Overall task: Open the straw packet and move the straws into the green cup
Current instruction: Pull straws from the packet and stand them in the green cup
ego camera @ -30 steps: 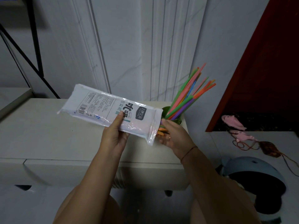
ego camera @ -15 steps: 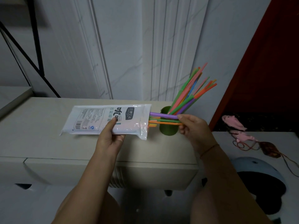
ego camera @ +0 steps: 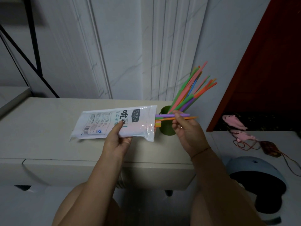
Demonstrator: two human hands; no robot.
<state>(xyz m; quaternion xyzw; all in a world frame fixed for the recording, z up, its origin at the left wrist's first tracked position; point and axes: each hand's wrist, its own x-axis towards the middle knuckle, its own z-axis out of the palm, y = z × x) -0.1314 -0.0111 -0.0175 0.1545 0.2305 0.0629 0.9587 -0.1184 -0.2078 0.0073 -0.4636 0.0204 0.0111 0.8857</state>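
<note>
Packet [ego camera: 114, 123] open, gripped in my left hand [ego camera: 117, 142] beside green cup [ego camera: 166, 128]; right hand [ego camera: 187, 132] pinching straws [ego camera: 163, 115] half-out; bunch [ego camera: 184, 97] already inside cup.

I see a glossy, crinkled plastic straw packet [ego camera: 114, 123], smooth plastic straws [ego camera: 189, 93], and a matt cream cabinet top [ego camera: 48, 121].

Open cream counter [ego camera: 40, 115] stretches left of the round green plastic cup [ego camera: 167, 130]; slanted coloured plastic straws [ego camera: 190, 95] crowd its mouth's right side, with a white panelled wall [ego camera: 127, 62] close behind.
</note>
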